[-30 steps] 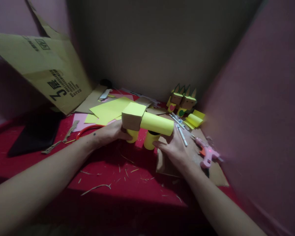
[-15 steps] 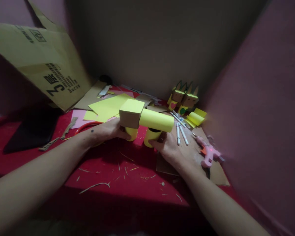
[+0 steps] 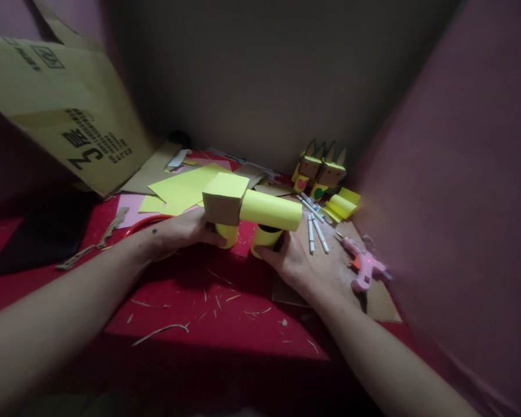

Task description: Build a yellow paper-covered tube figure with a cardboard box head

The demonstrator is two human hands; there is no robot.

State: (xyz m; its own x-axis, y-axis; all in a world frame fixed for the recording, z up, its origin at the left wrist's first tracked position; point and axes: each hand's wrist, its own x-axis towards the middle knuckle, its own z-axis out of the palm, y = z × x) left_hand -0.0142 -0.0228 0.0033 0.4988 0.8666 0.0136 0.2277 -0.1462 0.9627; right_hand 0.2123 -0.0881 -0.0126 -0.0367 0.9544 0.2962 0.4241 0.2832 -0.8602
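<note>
My left hand (image 3: 195,227) is closed around an upright yellow paper tube (image 3: 227,236). On top of that tube sits a small cardboard box (image 3: 226,200) with a yellow top face. A second upright yellow tube (image 3: 264,240), its dark opening partly showing, is gripped by my right hand (image 3: 289,255), thumb in front. Above this second tube a third yellow tube (image 3: 271,209) lies sideways, its left end against the box. Whether it is glued there I cannot tell. The far fingers of both hands are hidden behind the tubes.
A pink glue gun (image 3: 364,263) with a red light lies on a cardboard sheet (image 3: 382,304) at right, near white sticks (image 3: 316,233). Two box-headed figures (image 3: 319,171) stand behind. A large carton (image 3: 65,116), yellow paper (image 3: 184,188) and a dark flat object (image 3: 41,231) are left.
The whole scene has shifted slightly to the left in the picture as the head turned. Both hands keep their hold on the yellow tubes, with little other visible movement.
</note>
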